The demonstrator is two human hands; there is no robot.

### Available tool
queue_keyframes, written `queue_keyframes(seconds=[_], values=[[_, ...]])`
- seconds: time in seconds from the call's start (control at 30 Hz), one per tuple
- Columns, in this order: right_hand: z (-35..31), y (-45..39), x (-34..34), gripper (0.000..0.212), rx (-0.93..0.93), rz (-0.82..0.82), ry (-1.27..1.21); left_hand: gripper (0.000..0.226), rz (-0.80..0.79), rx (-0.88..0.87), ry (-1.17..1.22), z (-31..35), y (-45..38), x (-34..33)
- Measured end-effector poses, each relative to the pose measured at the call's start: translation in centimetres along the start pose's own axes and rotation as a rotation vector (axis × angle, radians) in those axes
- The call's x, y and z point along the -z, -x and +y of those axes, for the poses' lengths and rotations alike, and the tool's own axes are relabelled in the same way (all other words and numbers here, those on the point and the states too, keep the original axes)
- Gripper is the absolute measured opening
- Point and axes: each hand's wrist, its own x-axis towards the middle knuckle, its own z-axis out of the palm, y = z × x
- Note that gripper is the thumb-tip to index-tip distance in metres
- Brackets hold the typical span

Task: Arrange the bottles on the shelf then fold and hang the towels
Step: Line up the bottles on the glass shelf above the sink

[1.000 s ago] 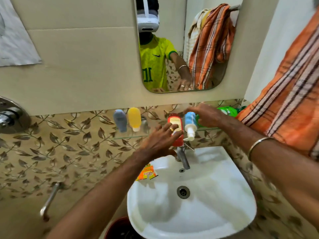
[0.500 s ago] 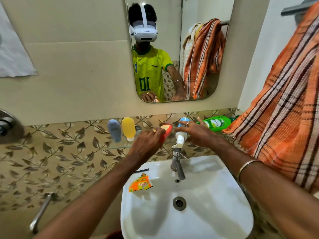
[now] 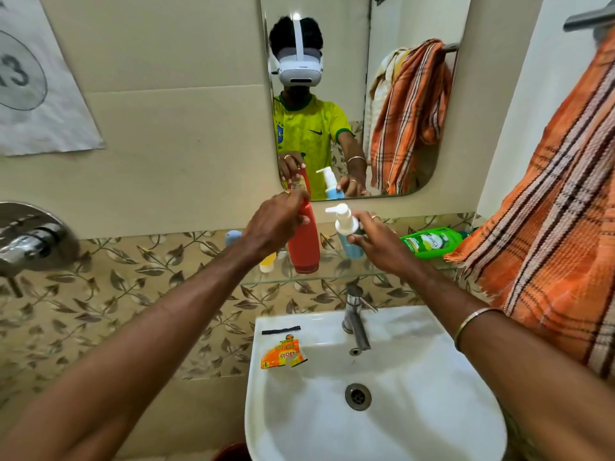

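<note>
Upright, red bottle [image 3: 303, 242] under left grip [image 3: 276, 222]

Bare forearms, no sleeves past the elbow. Thin metal bangle [image 3: 479, 322] round the right wrist; ring [image 3: 374, 217] on the right hand [image 3: 376, 242], another ring [image 3: 287, 193] on the left hand [image 3: 276, 224]. In the mirror at twelve o'clock: yellow jersey [image 3: 307, 128] with green collar and cuffs, white headset [image 3: 300, 66] with top strap.

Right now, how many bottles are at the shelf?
5: red bottle in left hand; blue pump bottle in right hand; green bottle lying right; yellow and grey-blue partly hidden behind the left arm.
</note>
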Motion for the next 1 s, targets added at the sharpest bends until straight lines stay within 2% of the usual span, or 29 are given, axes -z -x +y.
queue_keyframes(seconds=[0.3,0.67,1.0], values=[[-1.0,-0.7,-1.2,0.043,-0.094,0.015,-0.269,0.038,-0.174,0.063,-0.025,-1.6,-1.9,1.1],[-2.2,-1.4,-2.7,0.044,-0.112,-0.02,-0.435,0.04,-0.192,0.106,-0.01,-2.7,-2.3,1.3],[-3.0,-1.7,-3.5,0.044,-0.092,-0.01,-0.444,0.038,-0.183,0.07,-0.011,-3.0,-1.9,1.6]])
